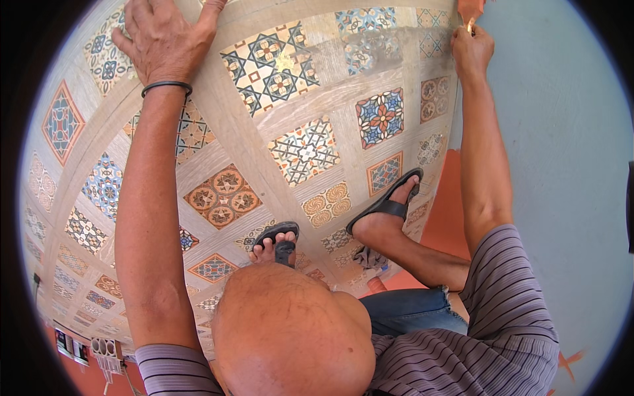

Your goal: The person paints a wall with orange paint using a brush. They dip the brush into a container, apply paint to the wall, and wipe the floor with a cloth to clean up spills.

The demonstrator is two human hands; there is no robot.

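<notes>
My left hand (166, 42), with a dark band at the wrist, rests with spread fingers on the patterned tile floor (327, 94) at the upper left. At the upper right my right hand (473, 49) is closed around the handle of a paintbrush (470, 10) with orange-red paint on its head, cut off by the picture's top. That hand is beside the line where the floor meets a grey-blue wall (559, 123). Orange-red paint (446, 198) covers a low strip of the wall behind my right forearm.
My sandalled feet stand on the floor, a crumpled grey rag (369, 258) near the right one. Close by lies an orange-red object I cannot identify (376, 285). A pale spot (285, 62) marks the tiles. Orange-red strokes (572, 361) cross on the wall, lower right.
</notes>
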